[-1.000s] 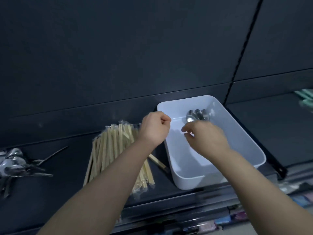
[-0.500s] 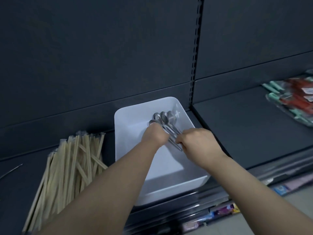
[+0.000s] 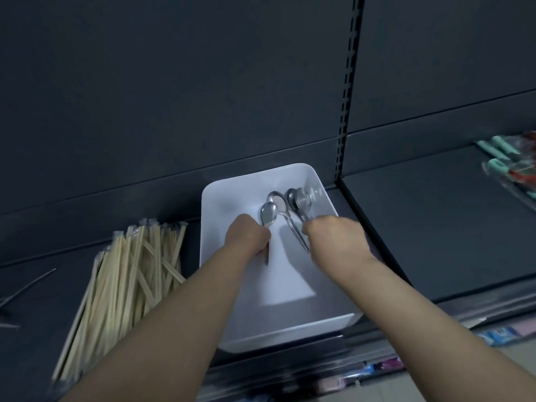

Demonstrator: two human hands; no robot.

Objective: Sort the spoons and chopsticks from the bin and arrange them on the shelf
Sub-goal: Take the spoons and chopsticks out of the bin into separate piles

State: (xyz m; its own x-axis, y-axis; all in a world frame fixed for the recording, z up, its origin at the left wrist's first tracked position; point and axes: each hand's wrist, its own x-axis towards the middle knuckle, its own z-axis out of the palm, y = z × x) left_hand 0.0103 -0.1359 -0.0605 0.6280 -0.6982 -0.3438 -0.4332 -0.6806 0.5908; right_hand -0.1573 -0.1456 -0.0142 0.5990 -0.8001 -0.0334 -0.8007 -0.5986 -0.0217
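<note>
White bin [image 3: 290,329] sits on the dark shelf [image 3: 435,227]. Left hand [image 3: 248,237]: fingers curled round the handle of one metal spoon [image 3: 268,217], bowl pointing to 12 o'clock. Right hand [image 3: 336,236]: fingers closed on the handles of a spoon cluster [image 3: 298,201] at the bin's 1 o'clock corner. Wrapped chopsticks [image 3: 124,285] lie on the shelf at the bin's 9 o'clock.

We see a plain white rectangular plastic bin [image 3: 290,333], shiny silver metal spoons [image 3: 269,217], pale tan wooden chopsticks [image 3: 124,285], a dark grey metal shelf [image 3: 435,227], and teal-and-red packaged items [image 3: 516,169].
</note>
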